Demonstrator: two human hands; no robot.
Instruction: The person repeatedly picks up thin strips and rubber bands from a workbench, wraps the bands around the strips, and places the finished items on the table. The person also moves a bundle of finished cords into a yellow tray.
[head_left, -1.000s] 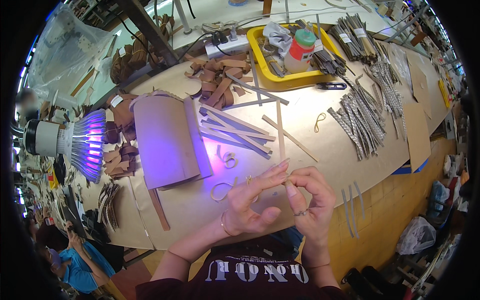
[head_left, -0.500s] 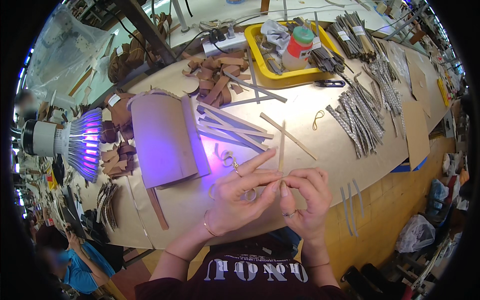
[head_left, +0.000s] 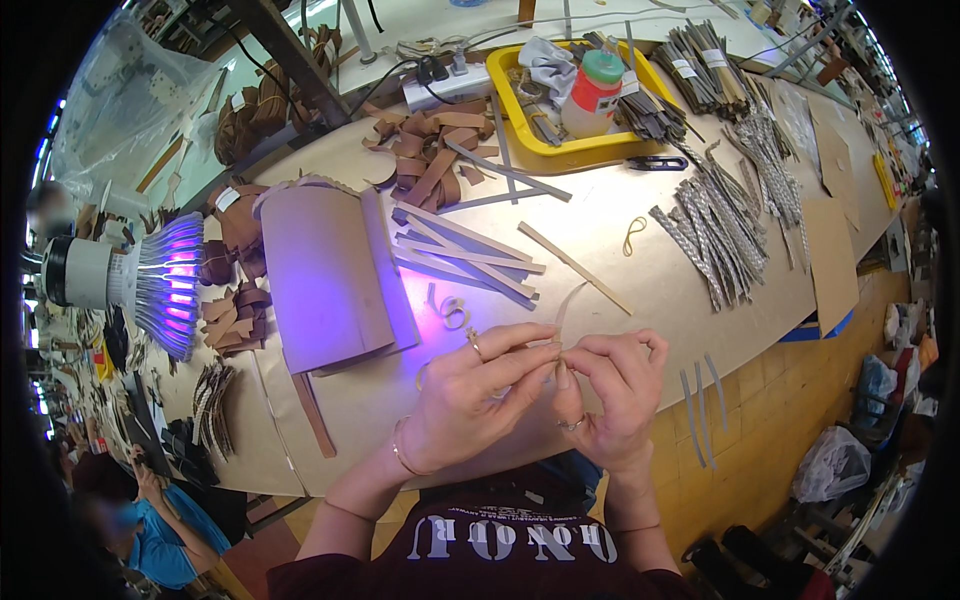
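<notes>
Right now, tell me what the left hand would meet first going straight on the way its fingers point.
Most likely the right hand, just past the strip at the left hand; the two look very close, though depth is unclear.

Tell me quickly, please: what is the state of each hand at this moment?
Left hand: closed, fingertips pinching a thin pale strip.
Right hand: closed, thumb and fingers pinching the same strip, beside the left fingertips.

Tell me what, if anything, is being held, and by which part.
A narrow pale strip, pinched near its lower end by the left hand and right hand. Its upper end is free; the fingers hide the exact contact.
</notes>
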